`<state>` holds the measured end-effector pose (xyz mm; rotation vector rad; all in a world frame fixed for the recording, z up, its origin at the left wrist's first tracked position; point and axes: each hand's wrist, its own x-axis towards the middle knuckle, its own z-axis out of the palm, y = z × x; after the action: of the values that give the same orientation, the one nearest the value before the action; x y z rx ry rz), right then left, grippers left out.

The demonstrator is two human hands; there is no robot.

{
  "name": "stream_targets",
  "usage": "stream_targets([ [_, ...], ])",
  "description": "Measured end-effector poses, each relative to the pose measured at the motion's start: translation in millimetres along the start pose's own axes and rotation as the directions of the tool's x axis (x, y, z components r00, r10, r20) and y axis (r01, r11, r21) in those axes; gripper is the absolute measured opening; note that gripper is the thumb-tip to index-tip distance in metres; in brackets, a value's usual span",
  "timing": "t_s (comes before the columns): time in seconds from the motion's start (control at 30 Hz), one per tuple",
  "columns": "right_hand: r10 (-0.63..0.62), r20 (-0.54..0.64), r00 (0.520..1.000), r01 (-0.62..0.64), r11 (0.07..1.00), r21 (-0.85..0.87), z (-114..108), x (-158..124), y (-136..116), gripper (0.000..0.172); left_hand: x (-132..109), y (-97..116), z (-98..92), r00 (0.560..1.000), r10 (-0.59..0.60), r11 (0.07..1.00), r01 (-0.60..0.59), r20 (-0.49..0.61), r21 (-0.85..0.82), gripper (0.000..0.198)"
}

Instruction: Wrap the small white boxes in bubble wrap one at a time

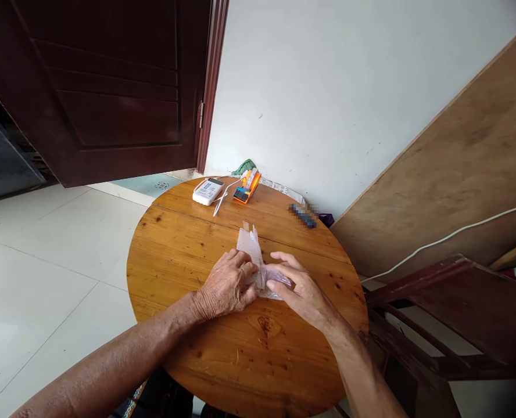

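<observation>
A whitish, translucent piece of plastic wrap (pixel 250 242) lies on the round wooden table in front of me, its far end pointing away with a small clear strip sticking out. Its near right part is folded into a crinkled, faintly purple bundle; I cannot tell what, if anything, is inside. My left hand (pixel 232 281) presses on the wrap from the left, fingers curled over it. At the bundle's right end is my right hand (pixel 301 290), thumb and fingers apart around it. Whether its fingertips touch the plastic is hard to see.
Toward the back of the wooden table (pixel 179 255) sit a white box-like device (pixel 208 191) with a white cable, an orange tape dispenser (pixel 248 186) and a dark, blurred-out object (pixel 302 215). A wooden chair (pixel 450 313) stands to the right. A dark red door (pixel 110 87) is at left.
</observation>
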<state>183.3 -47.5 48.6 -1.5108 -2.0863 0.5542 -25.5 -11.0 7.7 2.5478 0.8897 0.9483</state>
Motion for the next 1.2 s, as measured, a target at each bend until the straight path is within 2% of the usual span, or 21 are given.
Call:
stream_targets([
  [0.07, -0.028, 0.033, 0.999, 0.029, 0.999, -0.028, -0.9, 2.5, -4.9, 0.032, -0.1, -0.3, 0.1, 1.000, -0.005, 1.000, 0.005, 0.005, -0.005, 0.026],
  [0.17, -0.007, 0.118, 0.993, 0.017, 0.996, -0.083, -3.8, 9.6, -6.4, 0.037, -0.1, -0.3, -0.3, 1.000, -0.015, 1.000, 0.015, 0.014, -0.009, 0.028],
  [0.27, 0.062, 0.216, 0.974, -0.027, 0.986, -0.163, -10.2, 13.2, -3.7, 0.029, -0.2, 0.4, -1.1, 1.000, -0.016, 1.000, 0.016, 0.012, -0.017, 0.027],
  [0.37, 0.104, 0.180, 0.978, -0.063, 0.973, -0.222, -17.3, 10.1, -1.8, 0.030, -0.4, 1.0, -1.1, 1.000, -0.016, 1.000, 0.016, 0.011, -0.014, 0.025],
  [0.43, 0.098, 0.158, 0.983, -0.066, 0.978, -0.197, -20.1, 6.9, -1.7, 0.032, -0.7, 0.7, -0.4, 1.000, -0.013, 1.000, 0.013, 0.005, -0.006, 0.024],
  [0.5, 0.118, 0.181, 0.976, -0.093, 0.986, -0.141, -19.8, 5.1, -1.2, 0.024, -1.0, -0.2, 0.7, 1.000, -0.010, 1.000, 0.010, -0.005, -0.001, 0.025],
  [0.53, 0.146, 0.194, 0.970, -0.127, 0.986, -0.106, -18.2, 5.0, -0.3, 0.020, -1.1, -0.6, 1.1, 1.000, -0.011, 1.000, 0.011, -0.009, -0.001, 0.024],
  [0.6, 0.210, 0.195, 0.958, -0.210, 0.978, -0.021, -11.9, 5.6, 3.1, 0.023, -1.3, -1.3, 1.7, 1.000, -0.014, 1.000, 0.014, -0.012, -0.008, 0.023],
  [0.73, 0.308, 0.111, 0.945, -0.319, 0.942, 0.100, 9.4, 7.1, 12.9, 0.032, -1.5, -0.9, 1.4, 1.000, -0.016, 1.000, 0.016, -0.011, -0.019, 0.022],
  [0.87, 0.389, -0.103, 0.916, -0.384, 0.921, 0.060, 28.1, 7.7, 13.9, 0.029, -1.7, -0.5, 1.0, 1.000, -0.024, 1.000, 0.024, -0.010, -0.002, 0.023],
  [1.03, 0.387, -0.243, 0.889, -0.390, 0.920, 0.038, 35.6, 10.3, 5.5, 0.004, -1.2, -1.5, 0.7, 1.000, -0.002, 1.000, 0.002, 0.002, 0.016, 0.022],
  [1.13, 0.404, -0.272, 0.874, -0.372, 0.914, 0.161, 36.4, 9.7, 0.5, 0.029, -0.5, -1.6, -0.1, 1.000, 0.020, 0.999, -0.020, -0.001, 0.047, 0.024],
  [1.2, 0.447, -0.225, 0.866, -0.374, 0.877, 0.301, 36.7, 7.8, -4.0, 0.043, 0.0, -1.3, -0.9, 1.000, 0.028, 0.998, -0.028, -0.005, 0.062, 0.024],
])
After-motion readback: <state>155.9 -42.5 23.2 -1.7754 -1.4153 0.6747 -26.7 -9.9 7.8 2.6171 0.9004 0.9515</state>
